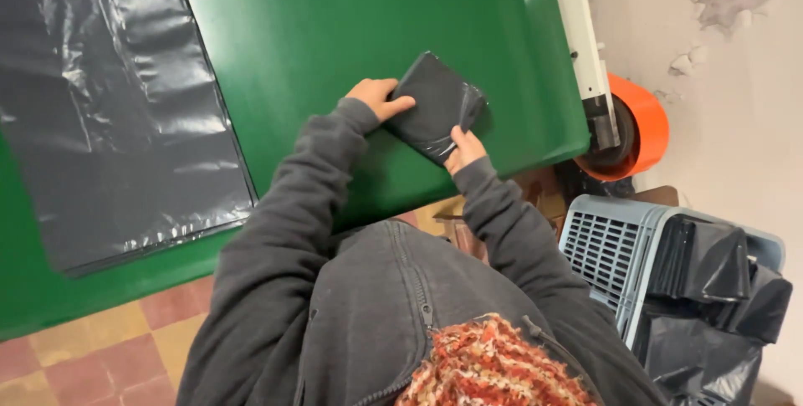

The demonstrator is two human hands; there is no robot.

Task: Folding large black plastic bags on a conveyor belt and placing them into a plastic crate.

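1. My left hand lies flat on the near-left edge of a folded black plastic bag, fingers spread a little and the thumb pressing onto the plastic; it presses down rather than grasps.
2. My right hand sits at the bag's lower corner, fingers curled and pinching the edge of the folded plastic there.
3. The folded bag is a compact dark rectangle, lying tilted on the green table, close to the table's right-hand end and between my two hands.
4. Far to the left on the same table, well apart from my hands, a large flat sheet of black plastic is spread out, glossy and wrinkled.
5. Past the right end of the table stands a white machine arm with an orange roll beside it, against a pale, flaking wall.
6. Lower right, beside my right sleeve, a light blue-grey slatted crate holds bundled black plastic bags that hang over its rim.
7. I wear a dark grey zipped hoodie, with a red and cream knitted scarf at the bottom of the view.
8. Under the table the floor is red and yellow tile.
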